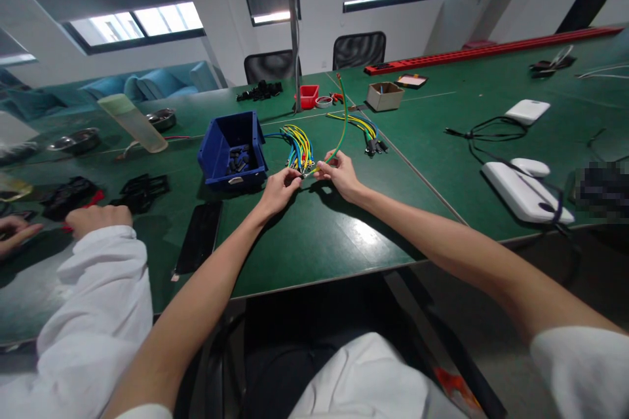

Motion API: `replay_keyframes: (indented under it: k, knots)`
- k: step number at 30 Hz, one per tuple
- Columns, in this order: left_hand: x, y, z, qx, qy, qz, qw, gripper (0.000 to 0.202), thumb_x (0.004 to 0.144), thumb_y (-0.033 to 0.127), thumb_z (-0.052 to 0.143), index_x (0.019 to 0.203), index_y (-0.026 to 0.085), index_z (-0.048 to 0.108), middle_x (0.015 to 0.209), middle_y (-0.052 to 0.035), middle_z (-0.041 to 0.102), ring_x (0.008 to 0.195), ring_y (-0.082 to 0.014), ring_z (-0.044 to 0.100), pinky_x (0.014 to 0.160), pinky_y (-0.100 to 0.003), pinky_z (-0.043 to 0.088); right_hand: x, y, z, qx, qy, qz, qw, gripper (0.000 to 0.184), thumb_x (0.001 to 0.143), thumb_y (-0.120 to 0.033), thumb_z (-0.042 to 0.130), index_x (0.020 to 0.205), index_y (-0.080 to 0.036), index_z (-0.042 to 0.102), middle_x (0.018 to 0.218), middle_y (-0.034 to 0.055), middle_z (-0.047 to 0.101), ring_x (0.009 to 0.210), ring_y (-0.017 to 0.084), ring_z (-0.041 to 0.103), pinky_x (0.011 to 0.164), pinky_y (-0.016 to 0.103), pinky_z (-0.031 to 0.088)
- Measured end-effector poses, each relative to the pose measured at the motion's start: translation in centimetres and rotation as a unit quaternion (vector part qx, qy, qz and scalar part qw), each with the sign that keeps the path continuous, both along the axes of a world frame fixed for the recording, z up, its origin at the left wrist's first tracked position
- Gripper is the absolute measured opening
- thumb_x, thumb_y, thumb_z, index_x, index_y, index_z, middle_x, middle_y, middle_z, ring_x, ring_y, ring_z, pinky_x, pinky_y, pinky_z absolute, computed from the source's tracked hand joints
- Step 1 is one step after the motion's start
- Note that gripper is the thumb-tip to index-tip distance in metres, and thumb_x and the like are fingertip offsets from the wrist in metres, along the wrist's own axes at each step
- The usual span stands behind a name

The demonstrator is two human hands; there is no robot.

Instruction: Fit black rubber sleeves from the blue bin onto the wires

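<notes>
My right hand (339, 173) is closed in a pinch on a green-and-yellow wire (343, 124), whose free end curves up and away from me. A small metal terminal (306, 175) at the wire's near end points at the fingertips of my left hand (282, 190). Those fingers are pinched together beside the terminal; what lies between them is too small to make out. Just beyond my hands lies a bundle of blue and yellow wires (301, 144) with metal ends. At my left stands a blue bin (209, 167) with small black pieces (239, 158) inside.
Wires with black ends (374, 144) lie to the right. A phone (199, 236) rests near my left forearm. A co-worker's white sleeve (108, 268) is close on the left. A metal post (293, 19), a cardboard box (384, 97) and white devices (523, 190) stand farther off.
</notes>
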State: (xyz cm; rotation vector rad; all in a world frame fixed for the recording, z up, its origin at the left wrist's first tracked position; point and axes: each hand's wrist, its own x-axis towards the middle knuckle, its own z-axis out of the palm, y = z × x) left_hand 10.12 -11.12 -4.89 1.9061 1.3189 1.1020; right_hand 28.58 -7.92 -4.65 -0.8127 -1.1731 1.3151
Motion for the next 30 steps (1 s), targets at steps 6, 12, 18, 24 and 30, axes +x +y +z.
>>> replay_keyframes:
  k: [6,12,18,24,30]
  knots:
    - [0.7,0.1,-0.2,-0.089,-0.160,-0.021,0.983,0.026,0.073,0.032,0.066,0.090,0.014,0.060,0.083,-0.0042,0.067,0.072,-0.0148,0.066,0.070,-0.030,0.052,0.0,-0.2,0.3,-0.002,0.003,0.001,1.000,0.038,0.063,-0.034,0.074,0.082,-0.023,0.043,0.070,-0.0060,0.056,0.058,0.014,0.064,0.058,0.030,0.055]
    - [0.4,-0.1,0.4,-0.170,-0.254,-0.038,0.951,0.032,0.064,0.022,0.072,0.094,0.013,0.065,0.090,-0.0074,0.069,0.079,-0.0179,0.067,0.074,-0.032,0.053,0.1,0.0,0.1,0.000,0.010,-0.003,1.000,0.038,0.063,-0.033,0.074,0.083,-0.023,0.044,0.071,-0.0059,0.056,0.057,0.014,0.064,0.056,0.029,0.055]
    - [-0.7,0.1,0.9,-0.257,-0.332,-0.112,0.901,0.044,0.060,0.008,0.065,0.104,0.009,0.068,0.102,-0.0125,0.069,0.082,-0.0174,0.067,0.070,-0.024,0.048,0.3,0.6,-0.2,-0.003,0.026,0.010,1.000,0.040,0.063,-0.033,0.075,0.084,-0.022,0.044,0.067,-0.0063,0.057,0.058,0.013,0.065,0.059,0.029,0.055]
    - [-0.9,0.3,0.6,-0.262,-0.343,-0.116,0.895,0.042,0.063,0.010,0.071,0.105,0.012,0.069,0.107,-0.0120,0.068,0.080,-0.0152,0.067,0.065,-0.021,0.045,0.4,0.6,-0.3,-0.007,0.032,0.011,0.999,0.041,0.062,-0.033,0.077,0.084,-0.022,0.045,0.066,-0.0068,0.056,0.058,0.013,0.065,0.060,0.029,0.055]
    - [-0.9,0.3,0.4,-0.261,-0.335,-0.104,0.899,0.042,0.064,0.015,0.075,0.106,0.012,0.069,0.105,-0.0118,0.069,0.080,-0.0146,0.066,0.067,-0.022,0.045,0.4,0.6,-0.3,-0.009,0.025,0.009,1.000,0.040,0.063,-0.034,0.076,0.085,-0.022,0.045,0.066,-0.0068,0.056,0.059,0.013,0.065,0.060,0.029,0.056]
